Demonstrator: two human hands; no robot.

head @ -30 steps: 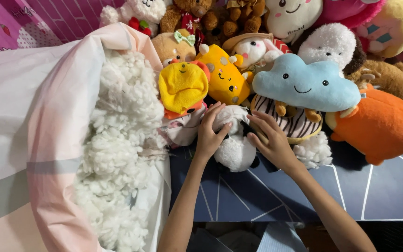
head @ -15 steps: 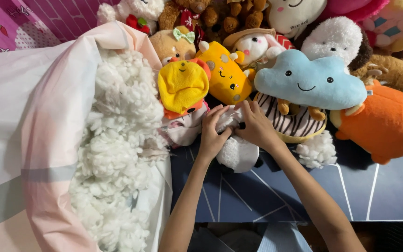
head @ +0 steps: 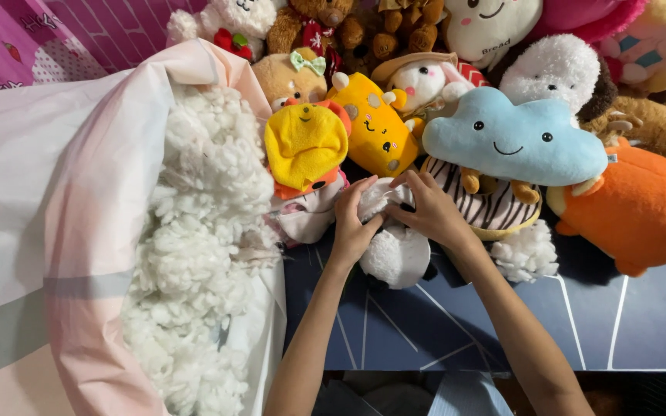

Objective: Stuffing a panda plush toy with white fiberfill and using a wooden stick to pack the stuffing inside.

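Observation:
A small white plush toy [head: 396, 253] lies on the dark blue cloth [head: 502, 323] in the middle. My left hand [head: 354, 223] grips its upper left side. My right hand [head: 429, 209] presses into its top from the right, fingers curled on the white fabric. Both hands meet over the toy's upper part, which they hide. A large pink and white bag [head: 48, 200] lies open at the left, full of white fluffy stuffing [head: 198, 231].
A heap of plush toys lines the back: a yellow one [head: 306, 142], an orange-yellow one [head: 375, 127], a light blue cloud [head: 514, 139], a zebra-striped one [head: 495, 208], an orange one [head: 641, 212]. A tuft of loose stuffing [head: 529, 250] lies right of my forearm.
My right hand has shifted left from the striped toy onto the white plush toy, closing against my left hand. The view has moved slightly.

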